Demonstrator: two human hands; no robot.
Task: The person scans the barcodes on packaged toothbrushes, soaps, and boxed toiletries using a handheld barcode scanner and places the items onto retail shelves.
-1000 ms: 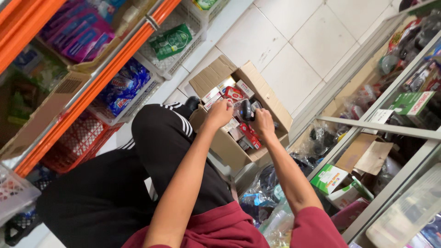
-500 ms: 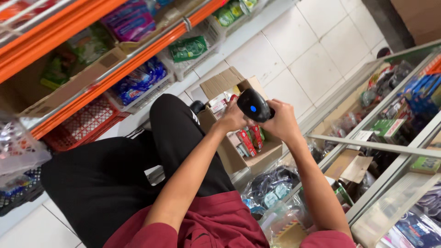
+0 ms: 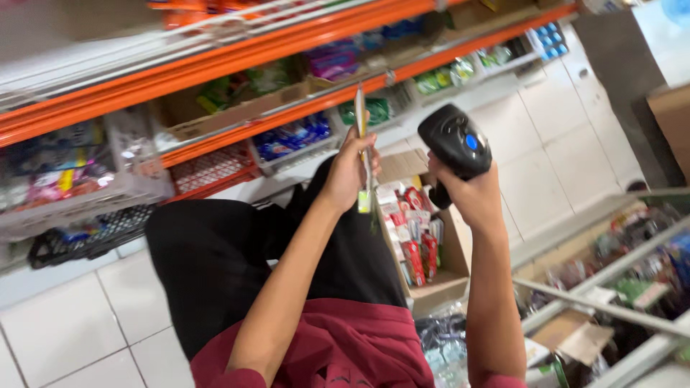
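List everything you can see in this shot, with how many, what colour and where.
Scanner: one, black with a blue button, held up in the right hand.
Flat packet: one, seen edge-on, pale with a yellow-green end, held upright in the left hand.
Cardboard box: one, brown, open, on the floor below the hands, filled with red and white packets.
Shelves: orange rails, along the top, stocked with blue, green and purple goods too blurred to count.
Wire baskets: one red and one black, under the lowest shelf on the left.
Floor: white tiles.
Glass case: lower right, mixed goods inside.
Left hand: pinching the packet.
Right hand: gripping the scanner.
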